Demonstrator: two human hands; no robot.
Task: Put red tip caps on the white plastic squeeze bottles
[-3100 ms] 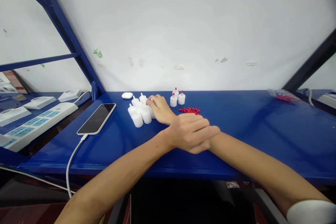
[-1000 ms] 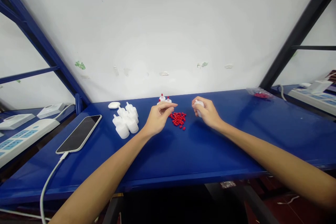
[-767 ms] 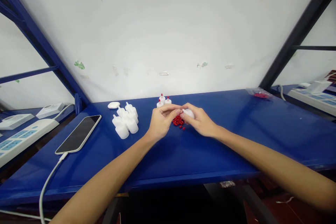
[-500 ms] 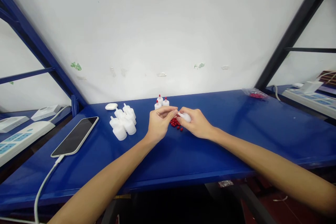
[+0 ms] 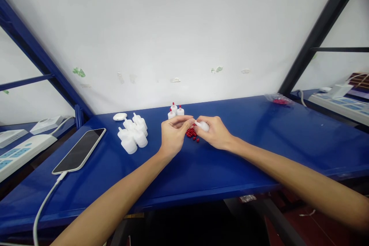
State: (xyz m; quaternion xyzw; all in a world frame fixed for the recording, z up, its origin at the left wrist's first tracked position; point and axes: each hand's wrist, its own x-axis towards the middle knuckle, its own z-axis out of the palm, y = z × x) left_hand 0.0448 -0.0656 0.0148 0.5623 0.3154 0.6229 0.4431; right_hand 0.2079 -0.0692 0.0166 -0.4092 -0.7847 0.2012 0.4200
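Note:
My right hand (image 5: 215,132) is closed round a small white squeeze bottle (image 5: 204,125), tilted so its nozzle points left. The fingertips of my left hand (image 5: 175,134) are pinched together at the nozzle's tip. A speck of red shows there, but what those fingers hold is too small to make out. Under and between my hands lies a pile of small red caps (image 5: 190,133), a few of them loose at its near edge. Behind my left hand stand three white bottles with red tips (image 5: 180,112), partly hidden by the fingers.
Several uncapped white bottles (image 5: 133,132) stand in a cluster on the blue table (image 5: 230,177). A white rounded case (image 5: 120,116) lies behind them. Further left is a phone (image 5: 80,151) with a charging cable (image 5: 46,196). A plastic bag with red pieces (image 5: 279,100) lies far right.
The view has shifted slightly. My left fingertips stay at the nozzle, where a little red now shows. The bottle remains in my right hand.

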